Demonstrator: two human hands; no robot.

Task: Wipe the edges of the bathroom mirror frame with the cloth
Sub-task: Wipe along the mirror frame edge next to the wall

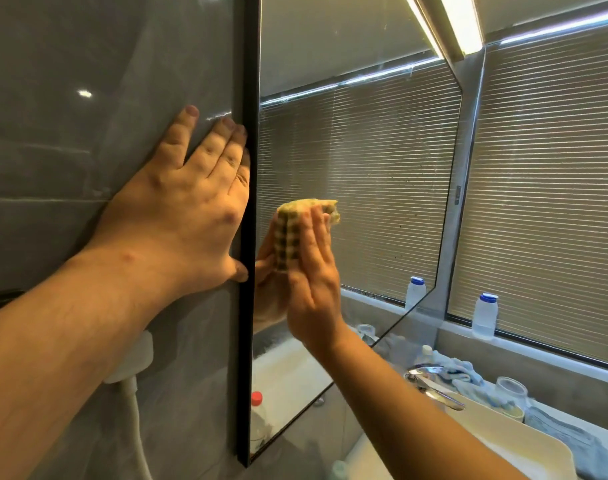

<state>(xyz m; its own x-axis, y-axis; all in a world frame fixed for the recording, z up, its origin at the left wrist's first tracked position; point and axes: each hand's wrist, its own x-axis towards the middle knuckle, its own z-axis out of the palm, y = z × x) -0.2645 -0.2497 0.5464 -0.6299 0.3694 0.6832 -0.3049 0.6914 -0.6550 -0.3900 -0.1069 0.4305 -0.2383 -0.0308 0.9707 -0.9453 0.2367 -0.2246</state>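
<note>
The bathroom mirror (pixel 365 168) hangs on a grey tiled wall, and its thin black frame edge (pixel 248 306) runs vertically through the middle of the view. My left hand (pixel 188 202) lies flat with spread fingers on the wall tile, its fingertips and thumb touching the frame's left side. My right hand (pixel 313 271) presses a folded yellow-green checked cloth (pixel 290 230) flat against the glass, just right of the frame edge. The straight fingers cover part of the cloth. Both the hand and the cloth are reflected in the glass.
A white basin (pixel 524 441) with a chrome tap (pixel 434 382) sits at lower right, with towels and a jar beside it. A blue-capped bottle (pixel 485 317) stands on the window ledge under the blinds. A white shower hose (pixel 136 410) hangs at lower left.
</note>
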